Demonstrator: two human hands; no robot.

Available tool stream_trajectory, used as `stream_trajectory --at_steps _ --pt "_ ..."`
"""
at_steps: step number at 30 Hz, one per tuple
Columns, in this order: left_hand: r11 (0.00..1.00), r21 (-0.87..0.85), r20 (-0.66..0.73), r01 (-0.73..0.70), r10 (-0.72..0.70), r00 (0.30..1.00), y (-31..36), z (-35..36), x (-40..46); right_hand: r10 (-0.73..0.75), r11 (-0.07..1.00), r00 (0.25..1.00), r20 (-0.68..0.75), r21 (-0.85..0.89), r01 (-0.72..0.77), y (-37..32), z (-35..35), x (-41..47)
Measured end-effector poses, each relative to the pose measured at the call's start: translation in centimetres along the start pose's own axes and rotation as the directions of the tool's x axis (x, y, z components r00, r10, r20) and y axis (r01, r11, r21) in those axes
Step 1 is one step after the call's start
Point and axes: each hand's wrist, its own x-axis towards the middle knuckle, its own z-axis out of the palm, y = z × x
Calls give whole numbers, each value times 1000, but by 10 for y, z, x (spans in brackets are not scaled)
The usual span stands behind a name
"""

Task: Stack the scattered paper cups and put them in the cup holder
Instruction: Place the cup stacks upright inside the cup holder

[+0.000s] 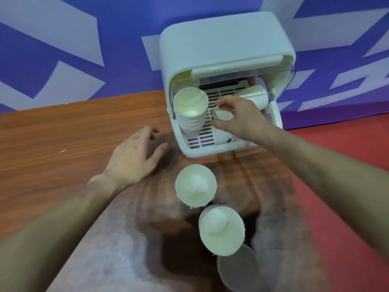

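The right hand (237, 114) reaches into the open cup holder (223, 60), its fingers curled around a small white cup (223, 115) lying on its side above the slotted tray (205, 135). To its left in the holder stands an upright cup stack (191, 110); behind the hand, a second stack (253, 95) lies tilted. The left hand (134, 154) rests on the wooden worktop (63, 133), fingers relaxed and spread, holding nothing. Nearer the viewer, two cups, one (196, 185) near the holder and another (222, 229) closer still, stand upright on the worktop.
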Motion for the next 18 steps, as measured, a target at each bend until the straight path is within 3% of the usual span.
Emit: stream_trajectory --at_steps 2,5,9,11,14,18 --pt "1000 12 18 6 -7 1000 0 1 0 -52 972 998 35 -225 59 14 -18 -2" --pt "1000 20 29 12 -12 1000 3 2 0 -36 865 972 232 -479 146 24 -32 -8" --pt "999 43 48 11 -13 999 5 2 -2 -23 774 964 264 -605 184 26 -33 -11" --pt "999 50 51 15 -18 999 5 2 -3 -5 784 969 246 -601 156 26 -34 -9" --pt "999 48 45 23 -25 999 5 2 -3 10 852 991 133 -519 61 29 -36 -3" --pt "998 52 47 32 -35 998 7 4 -4 145 916 969 -199 -344 -208 26 -35 10"
